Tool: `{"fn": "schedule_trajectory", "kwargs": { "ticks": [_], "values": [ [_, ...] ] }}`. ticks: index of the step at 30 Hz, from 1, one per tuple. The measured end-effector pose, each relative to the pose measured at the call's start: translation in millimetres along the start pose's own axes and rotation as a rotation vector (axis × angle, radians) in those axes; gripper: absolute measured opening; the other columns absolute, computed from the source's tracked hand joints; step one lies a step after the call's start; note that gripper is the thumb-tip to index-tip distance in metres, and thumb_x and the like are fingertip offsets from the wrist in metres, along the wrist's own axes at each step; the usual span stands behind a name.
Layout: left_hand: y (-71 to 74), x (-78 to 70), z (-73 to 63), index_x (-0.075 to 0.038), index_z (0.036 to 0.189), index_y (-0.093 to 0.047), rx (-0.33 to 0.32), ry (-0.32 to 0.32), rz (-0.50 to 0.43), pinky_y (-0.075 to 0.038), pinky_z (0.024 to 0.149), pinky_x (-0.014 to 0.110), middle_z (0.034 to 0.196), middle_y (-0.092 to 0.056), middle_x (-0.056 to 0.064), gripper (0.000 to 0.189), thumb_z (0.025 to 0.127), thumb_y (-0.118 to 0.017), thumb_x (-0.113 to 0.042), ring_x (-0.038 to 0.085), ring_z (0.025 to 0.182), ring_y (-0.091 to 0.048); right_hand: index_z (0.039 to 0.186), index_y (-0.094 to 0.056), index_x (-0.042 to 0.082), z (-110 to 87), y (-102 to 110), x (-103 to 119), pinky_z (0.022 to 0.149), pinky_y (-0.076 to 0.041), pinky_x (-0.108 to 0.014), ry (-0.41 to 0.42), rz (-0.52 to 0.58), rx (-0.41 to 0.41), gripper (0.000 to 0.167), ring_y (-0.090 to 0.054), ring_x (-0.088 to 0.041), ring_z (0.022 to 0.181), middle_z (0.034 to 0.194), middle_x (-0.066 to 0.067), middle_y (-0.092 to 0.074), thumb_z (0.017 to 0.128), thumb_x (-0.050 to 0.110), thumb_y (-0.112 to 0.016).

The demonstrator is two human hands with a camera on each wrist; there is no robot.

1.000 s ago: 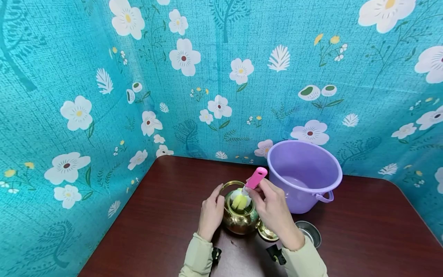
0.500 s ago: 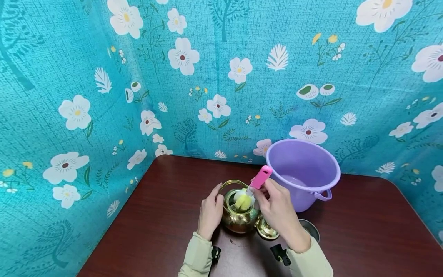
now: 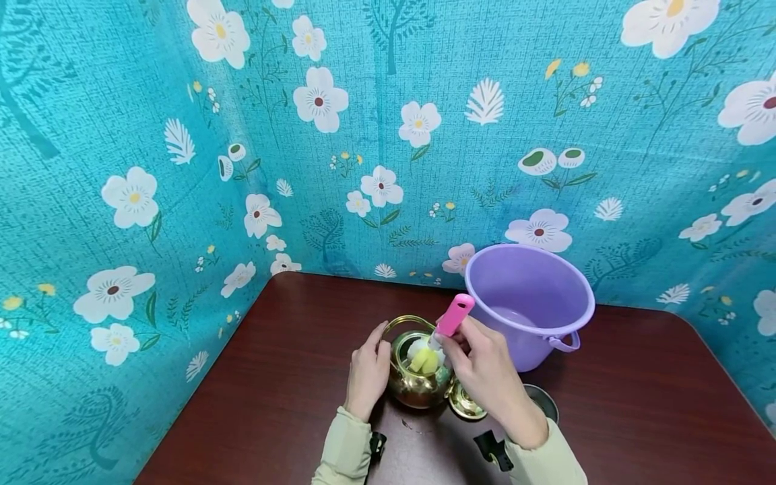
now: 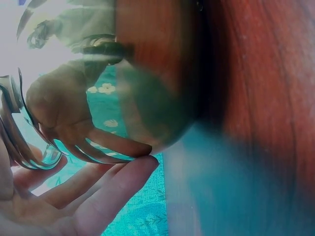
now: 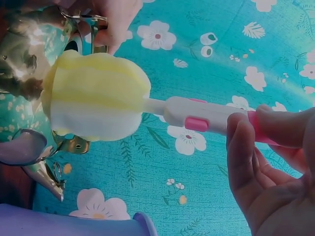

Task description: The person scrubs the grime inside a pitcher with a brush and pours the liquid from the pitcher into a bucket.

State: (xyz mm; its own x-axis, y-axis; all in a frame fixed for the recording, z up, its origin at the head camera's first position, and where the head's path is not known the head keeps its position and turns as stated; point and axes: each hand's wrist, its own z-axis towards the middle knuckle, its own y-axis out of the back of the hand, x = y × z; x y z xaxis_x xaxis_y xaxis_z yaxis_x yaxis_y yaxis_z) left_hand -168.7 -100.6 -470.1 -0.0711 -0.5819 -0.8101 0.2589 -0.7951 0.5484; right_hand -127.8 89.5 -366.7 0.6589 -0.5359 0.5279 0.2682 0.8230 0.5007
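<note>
The gold pot (image 3: 418, 393) is standing on the dark table (image 3: 303, 377), left of and nearer than the purple bucket (image 3: 518, 347), and the yellow-and-white sponge brush (image 3: 423, 364) is leaning at its mouth; how deep the sponge is reaching, I cannot tell. The main risk, in my judgement, is coming from this soft head: it is looking almost as wide as the opening, so a hard push could make it catch on the rim, and the pot could then tip or slide. The left hand (image 3: 368, 370) is supporting from the left side only — if its hold becomes loose, the round, smooth body could turn. Also, the gold lid (image 3: 465, 402) is lying close by on the near right, partly hidden by the right hand (image 3: 485, 367); a low movement there could knock it towards the metal bowl (image 3: 548, 399) farther right.

About the grip: the right hand is pinching the brush where its white part is meeting the pink handle, thumb and fingers closed around it, the upper end sticking out freely — a jammed sponge could twist it. The left hand is holding the pot near its handle, half closed, with a fingertip touching the shiny side.
</note>
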Motion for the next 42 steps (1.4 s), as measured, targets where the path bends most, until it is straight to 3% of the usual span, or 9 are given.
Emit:
{"fn": "schedule_trajectory", "kwargs": {
  "ticks": [8,15,20,26,33,39,42],
  "values": [
    [-1.0,-1.3,-0.7,-0.03,0.135,-0.057,0.026,0.0,-0.014,-0.04,0.063,0.032,0.048,-0.036,-0.005,0.044,0.095,-0.045,-0.018,0.013,0.049,-0.032,0.093,-0.063,0.01,0.0,2.0,-0.9,0.054,-0.04,-0.012,0.064,-0.013,-0.054,0.02,-0.05,0.002,0.058,0.072,0.007,-0.057,0.08,-0.002,-0.073],
    [-2.3,-2.0,-1.6,-0.03,0.134,-0.058,0.026,-0.005,-0.009,-0.042,0.066,0.032,0.05,-0.042,-0.004,0.043,0.095,-0.046,-0.018,0.013,0.054,-0.041,0.096,-0.064,0.011,-1.1,7.5,0.2,0.056,-0.041,-0.012,0.01,-0.002,-0.034,0.017,-0.054,-0.001,0.058,0.072,0.007,-0.059,0.084,0.002,-0.071],
    [-2.3,-2.0,-2.0,-0.03,0.134,-0.058,0.037,-0.006,-0.02,-0.04,0.061,0.03,0.048,-0.035,-0.005,0.044,0.094,-0.045,-0.018,0.012,0.048,-0.031,0.101,-0.065,0.01,-3.1,13.6,1.5,0.057,-0.043,-0.013,-0.01,0.034,-0.036,0.019,-0.058,-0.004,0.058,0.074,0.005,-0.062,0.085,0.001,-0.07],
    [-0.9,-2.4,-2.3,-0.031,0.135,-0.057,0.047,0.002,-0.026,-0.037,0.056,0.027,0.048,-0.031,-0.008,0.045,0.094,-0.045,-0.018,0.009,0.045,-0.027,0.098,-0.069,0.01,-8.8,21.5,2.7,0.062,-0.045,-0.013,0.016,0.0,-0.079,0.022,-0.058,-0.002,0.066,0.086,0.001,-0.069,0.08,-0.002,-0.073],
    [0.2,-1.6,-2.6,-0.031,0.135,-0.057,0.052,0.006,-0.031,-0.034,0.053,0.027,0.047,-0.031,-0.007,0.045,0.094,-0.045,-0.017,0.009,0.044,-0.026,0.099,-0.071,0.012,-20.2,33.9,2.0,0.078,-0.047,-0.013,0.119,0.009,-0.022,0.029,-0.065,-0.007,0.082,0.094,0.001,-0.071,0.075,-0.002,-0.076],
    [0.6,-0.7,-1.9,-0.031,0.134,-0.057,0.041,0.001,-0.034,-0.033,0.052,0.027,0.047,-0.031,-0.007,0.045,0.094,-0.045,-0.017,0.01,0.044,-0.025,0.1,-0.069,0.012,-29.6,44.0,5.6,0.068,-0.043,-0.009,0.205,0.081,0.055,0.033,-0.057,0.001,0.078,0.093,0.006,-0.067,0.073,-0.005,-0.076],
    [1.6,-0.4,-1.4,-0.032,0.135,-0.057,0.041,0.008,-0.036,-0.031,0.051,0.027,0.047,-0.03,-0.007,0.045,0.094,-0.045,-0.017,0.01,0.045,-0.024,0.101,-0.068,0.011,-33.8,47.2,5.8,0.067,-0.043,-0.008,0.278,0.092,0.07,0.021,-0.056,0.0,0.078,0.093,0.005,-0.066,0.082,0.003,-0.072]
  ]
}}
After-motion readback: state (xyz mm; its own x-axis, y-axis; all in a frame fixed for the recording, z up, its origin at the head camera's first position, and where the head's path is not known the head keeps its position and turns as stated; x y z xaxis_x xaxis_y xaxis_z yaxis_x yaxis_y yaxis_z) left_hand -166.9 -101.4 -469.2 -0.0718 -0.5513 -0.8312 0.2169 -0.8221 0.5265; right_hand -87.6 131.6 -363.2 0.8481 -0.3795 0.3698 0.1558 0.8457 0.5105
